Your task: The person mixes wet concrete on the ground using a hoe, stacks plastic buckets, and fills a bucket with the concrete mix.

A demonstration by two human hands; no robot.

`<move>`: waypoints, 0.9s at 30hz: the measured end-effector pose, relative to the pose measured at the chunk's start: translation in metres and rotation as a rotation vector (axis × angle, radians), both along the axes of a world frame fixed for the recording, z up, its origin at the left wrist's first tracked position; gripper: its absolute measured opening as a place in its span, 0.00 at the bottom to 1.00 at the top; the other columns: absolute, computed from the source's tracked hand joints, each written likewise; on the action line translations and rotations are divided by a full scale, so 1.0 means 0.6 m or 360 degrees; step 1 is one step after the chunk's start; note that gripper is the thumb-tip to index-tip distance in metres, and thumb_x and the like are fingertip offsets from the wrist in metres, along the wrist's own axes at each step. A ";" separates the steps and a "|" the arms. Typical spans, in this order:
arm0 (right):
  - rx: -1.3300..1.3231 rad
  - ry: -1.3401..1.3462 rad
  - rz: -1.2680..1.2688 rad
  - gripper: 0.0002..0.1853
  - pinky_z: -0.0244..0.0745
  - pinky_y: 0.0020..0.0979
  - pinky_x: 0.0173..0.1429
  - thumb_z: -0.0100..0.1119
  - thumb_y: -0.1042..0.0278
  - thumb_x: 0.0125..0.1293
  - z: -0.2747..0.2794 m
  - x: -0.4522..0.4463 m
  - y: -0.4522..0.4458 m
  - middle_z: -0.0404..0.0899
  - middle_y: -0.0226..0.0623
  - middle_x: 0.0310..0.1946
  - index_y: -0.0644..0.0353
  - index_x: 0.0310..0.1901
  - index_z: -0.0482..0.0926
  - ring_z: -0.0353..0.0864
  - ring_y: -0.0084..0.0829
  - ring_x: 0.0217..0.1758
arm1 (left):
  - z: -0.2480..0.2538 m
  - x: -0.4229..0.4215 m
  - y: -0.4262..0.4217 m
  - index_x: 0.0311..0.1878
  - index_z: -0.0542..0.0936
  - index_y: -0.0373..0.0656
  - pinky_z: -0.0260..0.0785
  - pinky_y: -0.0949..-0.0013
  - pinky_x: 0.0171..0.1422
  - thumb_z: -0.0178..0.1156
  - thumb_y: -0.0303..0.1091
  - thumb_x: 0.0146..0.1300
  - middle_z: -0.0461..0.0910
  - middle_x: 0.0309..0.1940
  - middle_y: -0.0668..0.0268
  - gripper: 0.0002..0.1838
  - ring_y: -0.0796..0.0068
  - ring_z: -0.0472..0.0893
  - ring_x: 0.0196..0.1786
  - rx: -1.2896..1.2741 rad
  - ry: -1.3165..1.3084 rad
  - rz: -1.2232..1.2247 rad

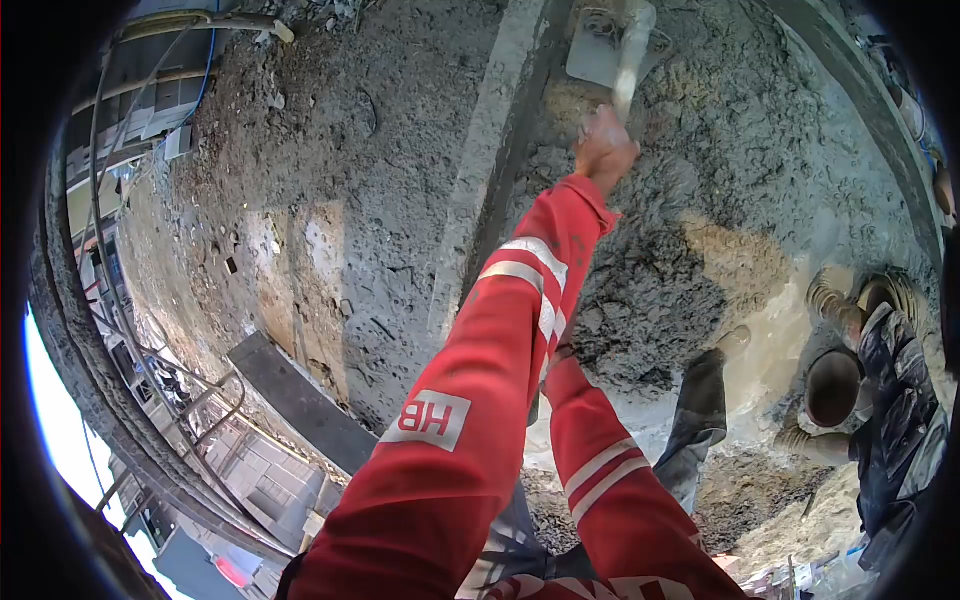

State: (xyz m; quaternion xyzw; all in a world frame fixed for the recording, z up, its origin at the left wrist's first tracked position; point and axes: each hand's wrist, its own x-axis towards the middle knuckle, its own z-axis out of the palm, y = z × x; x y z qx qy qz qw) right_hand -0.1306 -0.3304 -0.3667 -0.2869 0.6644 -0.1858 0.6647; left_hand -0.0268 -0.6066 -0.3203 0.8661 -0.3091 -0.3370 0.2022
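My left hand (606, 148), at the end of a long red sleeve (470, 390) with pale stripes, is closed around the lower end of a pale, mud-coated shaft (632, 65). Beside the shaft's upper part lies a flat grey plate (595, 50); whether the two are joined is unclear. Wet grey concrete (650, 310) is heaped below that hand, to the right of the left sleeve. My right sleeve (600, 440) reaches up from the bottom and passes behind the left one, which hides my right hand.
A long concrete-smeared beam (490, 150) runs left of the left hand. Another person's muddy boot (832, 385) and dark trouser leg (900, 430) are at the right. A dark board (300, 400) lies lower left, near curved bars (215, 400). Another edge (860, 80) curves along the upper right.
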 end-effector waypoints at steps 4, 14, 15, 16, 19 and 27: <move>0.0406 -0.0270 -0.0583 0.10 0.67 0.40 0.29 0.58 0.69 0.57 0.062 0.058 0.106 0.76 0.38 0.19 0.71 0.29 0.76 0.74 0.30 0.23 | -0.040 0.057 0.093 0.50 0.76 0.34 0.72 0.53 0.59 0.67 0.36 0.50 0.78 0.49 0.42 0.24 0.44 0.78 0.55 0.0444 0.0116 0.0003; 0.0590 0.0246 0.0327 0.13 0.71 0.38 0.29 0.61 0.67 0.53 0.239 -0.123 0.151 0.77 0.41 0.16 0.70 0.22 0.77 0.79 0.33 0.23 | -0.043 -0.059 0.246 0.47 0.76 0.34 0.73 0.55 0.54 0.64 0.36 0.49 0.81 0.42 0.45 0.23 0.47 0.80 0.51 0.0650 0.0186 0.0097; 0.0435 0.0284 0.0406 0.12 0.68 0.35 0.22 0.60 0.69 0.57 0.221 -0.160 0.182 0.75 0.35 0.14 0.68 0.20 0.76 0.75 0.23 0.20 | -0.062 -0.088 0.286 0.44 0.77 0.34 0.74 0.55 0.52 0.64 0.36 0.48 0.82 0.39 0.46 0.21 0.48 0.81 0.48 0.0621 0.0092 0.0152; 0.0403 0.0284 0.0372 0.12 0.68 0.35 0.22 0.60 0.69 0.57 0.222 -0.199 0.177 0.75 0.35 0.14 0.68 0.20 0.76 0.75 0.23 0.20 | -0.074 -0.122 0.313 0.39 0.79 0.34 0.76 0.55 0.48 0.66 0.36 0.47 0.83 0.36 0.48 0.18 0.51 0.83 0.44 0.0591 -0.0029 0.0191; 0.0300 0.0381 0.0793 0.10 0.64 0.33 0.18 0.63 0.69 0.52 0.259 -0.339 0.186 0.73 0.32 0.13 0.65 0.21 0.76 0.71 0.26 0.12 | -0.276 -0.152 0.478 0.33 0.79 0.35 0.77 0.55 0.40 0.65 0.37 0.49 0.83 0.28 0.51 0.14 0.56 0.85 0.35 0.1015 0.0238 0.0358; 0.0841 0.0052 0.0349 0.11 0.58 0.23 0.17 0.64 0.71 0.56 0.362 -0.560 0.335 0.70 0.25 0.12 0.58 0.19 0.75 0.66 0.18 0.12 | 0.023 -0.446 0.536 0.41 0.74 0.34 0.73 0.50 0.50 0.63 0.36 0.47 0.80 0.36 0.45 0.20 0.41 0.80 0.43 0.0694 -0.0077 0.0404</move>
